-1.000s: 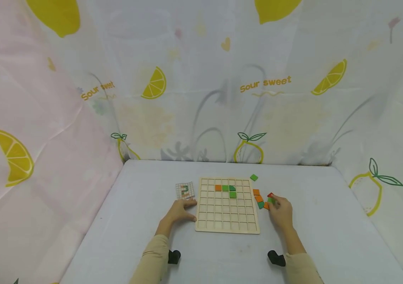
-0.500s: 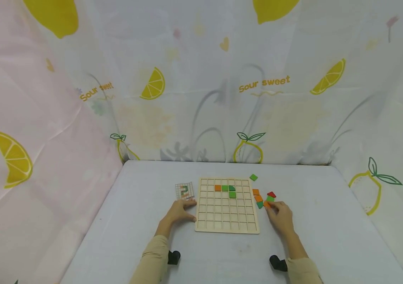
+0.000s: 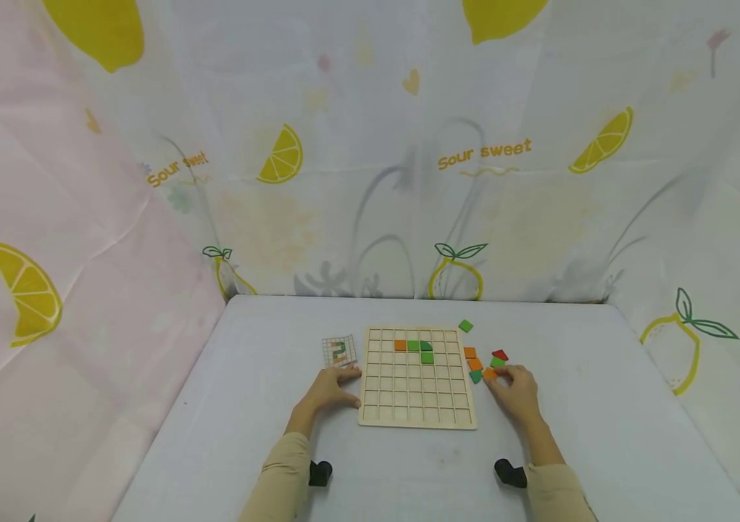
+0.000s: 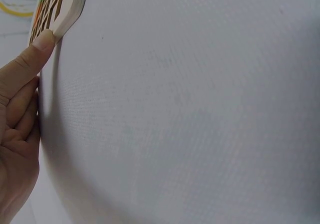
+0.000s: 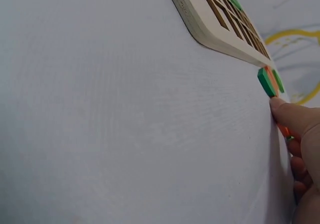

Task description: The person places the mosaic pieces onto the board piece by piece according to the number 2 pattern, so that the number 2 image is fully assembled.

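Note:
A wooden grid board (image 3: 417, 399) lies on the table, with an orange tile (image 3: 400, 346), a light green tile (image 3: 413, 346), a dark green round-cornered tile (image 3: 426, 346) and another light green tile (image 3: 427, 358) in its upper cells. My left hand (image 3: 329, 388) touches the board's left edge with spread thumb and forefinger; its thumb (image 4: 44, 41) rests on the rim in the left wrist view. To the right of the board, my right hand (image 3: 518, 393) pinches a loose orange tile (image 3: 490, 373), partly hidden by the fingers. A dark green tile (image 5: 267, 82) lies just beyond that thumb.
Near the right hand lie orange tiles (image 3: 475, 365), a red triangular tile (image 3: 500, 354) and a light green tile (image 3: 497, 362). Another green tile (image 3: 466, 326) sits behind the board's right corner. A printed pattern card (image 3: 340, 351) lies left of the board.
My right hand has left the red triangle and light green tile and moved slightly left and nearer, onto the orange tile. The dark green tile has shifted slightly left. My left hand stays put.

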Available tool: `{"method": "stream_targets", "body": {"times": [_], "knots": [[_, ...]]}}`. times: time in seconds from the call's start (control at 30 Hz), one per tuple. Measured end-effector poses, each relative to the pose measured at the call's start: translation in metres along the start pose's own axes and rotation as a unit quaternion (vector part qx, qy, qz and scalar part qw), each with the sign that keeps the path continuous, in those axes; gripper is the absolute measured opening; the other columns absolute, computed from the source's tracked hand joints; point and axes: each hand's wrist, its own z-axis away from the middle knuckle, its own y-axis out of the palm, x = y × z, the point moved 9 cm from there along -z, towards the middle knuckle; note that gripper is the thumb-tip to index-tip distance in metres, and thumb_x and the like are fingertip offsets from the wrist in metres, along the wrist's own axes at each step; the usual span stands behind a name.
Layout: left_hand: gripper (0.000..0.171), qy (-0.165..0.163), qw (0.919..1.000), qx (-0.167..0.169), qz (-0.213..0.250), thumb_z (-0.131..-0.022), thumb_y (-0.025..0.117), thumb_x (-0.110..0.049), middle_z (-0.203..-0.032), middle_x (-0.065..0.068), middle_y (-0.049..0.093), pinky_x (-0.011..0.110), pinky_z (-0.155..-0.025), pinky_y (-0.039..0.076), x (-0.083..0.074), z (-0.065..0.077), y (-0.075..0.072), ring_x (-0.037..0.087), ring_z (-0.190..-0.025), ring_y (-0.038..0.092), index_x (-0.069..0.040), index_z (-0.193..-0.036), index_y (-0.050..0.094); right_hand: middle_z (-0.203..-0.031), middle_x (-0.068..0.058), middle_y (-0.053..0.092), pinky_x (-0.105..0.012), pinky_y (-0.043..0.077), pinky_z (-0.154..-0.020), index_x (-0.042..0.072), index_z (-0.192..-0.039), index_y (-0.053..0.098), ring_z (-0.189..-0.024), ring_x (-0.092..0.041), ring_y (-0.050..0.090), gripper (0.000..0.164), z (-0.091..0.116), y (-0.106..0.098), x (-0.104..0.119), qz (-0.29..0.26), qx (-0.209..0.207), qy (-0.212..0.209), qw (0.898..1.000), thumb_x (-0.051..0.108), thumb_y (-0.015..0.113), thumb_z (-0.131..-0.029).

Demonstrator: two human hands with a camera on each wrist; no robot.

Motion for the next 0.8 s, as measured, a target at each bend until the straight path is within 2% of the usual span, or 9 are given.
{"method": "stream_targets", "body": {"times": [0.1,0.2,0.27,0.4,0.53,0.73,0.8], "knots": [[0.066,0.003,1.0000,0.001,-0.003,-0.059,0.086,-0.013,-0.129,0.021,0.054,0.047,-0.106,0.036,0.001,0.000,0.001,0.034,-0.126,0.047,0.004,-0.118,0.062,-0.095,-0.027,0.061,-0.055,0.043,-0.088,-0.013,-0.095,0.065,-0.097,-0.043,0.055,0.029,0.001,-0.001,-0.002,-0.008,-0.002,0.005,1.000,0.014,0.070,-0.083],[0.066,0.004,1.0000,0.001,-0.005,-0.059,0.086,-0.013,-0.128,0.020,0.055,0.047,-0.106,0.036,0.001,-0.001,0.001,0.034,-0.125,0.048,0.004,-0.118,0.062,-0.093,-0.028,0.060,-0.055,0.047,-0.082,-0.013,-0.093,0.064,-0.091,-0.042,0.056,0.031,0.001,-0.005,-0.003,-0.027,-0.024,-0.002,0.999,0.017,0.065,-0.086],[0.065,0.003,1.0000,0.000,-0.007,-0.059,0.086,-0.013,-0.128,0.020,0.055,0.048,-0.106,0.036,0.002,-0.001,0.001,0.034,-0.125,0.048,0.003,-0.118,0.062,-0.093,-0.026,0.058,-0.049,0.049,-0.077,-0.013,-0.096,0.063,-0.088,-0.038,0.056,0.037,0.000,-0.008,-0.003,-0.037,-0.047,-0.008,0.998,0.023,0.064,-0.088],[0.065,0.000,1.0000,-0.001,-0.005,-0.059,0.086,-0.013,-0.128,0.019,0.055,0.047,-0.106,0.036,0.003,-0.001,0.000,0.034,-0.125,0.048,0.003,-0.117,0.062,-0.098,-0.030,0.055,-0.051,0.048,-0.078,-0.014,-0.105,0.061,-0.090,-0.041,0.054,0.039,-0.004,-0.011,-0.002,-0.032,-0.068,-0.012,0.997,0.020,0.065,-0.087],[0.065,0.003,1.0000,0.001,-0.007,-0.059,0.086,-0.014,-0.129,0.019,0.055,0.047,-0.106,0.036,0.004,-0.001,0.001,0.033,-0.125,0.048,0.003,-0.118,0.062,-0.102,-0.032,0.055,-0.057,0.044,-0.081,-0.013,-0.110,0.061,-0.093,-0.045,0.053,0.034,-0.012,-0.006,-0.004,-0.001,-0.051,0.003,0.999,0.008,0.066,-0.083],[0.066,0.004,1.0000,0.001,-0.004,-0.059,0.087,-0.013,-0.129,0.020,0.055,0.047,-0.106,0.036,0.003,-0.001,0.001,0.034,-0.125,0.048,0.003,-0.118,0.062,-0.107,-0.031,0.054,-0.051,0.040,-0.075,-0.008,-0.113,0.062,-0.091,-0.040,0.051,0.033,-0.020,0.000,-0.009,0.029,-0.008,0.040,0.999,0.011,0.065,-0.086],[0.066,0.005,1.0000,0.000,-0.005,-0.059,0.087,-0.014,-0.129,0.020,0.055,0.048,-0.106,0.036,0.003,-0.001,0.001,0.034,-0.125,0.048,0.003,-0.118,0.062,-0.107,-0.031,0.054,-0.052,0.040,-0.077,-0.009,-0.112,0.062,-0.093,-0.040,0.051,0.033,-0.020,0.000,-0.010,0.024,-0.001,0.046,0.999,0.012,0.064,-0.086]]}}
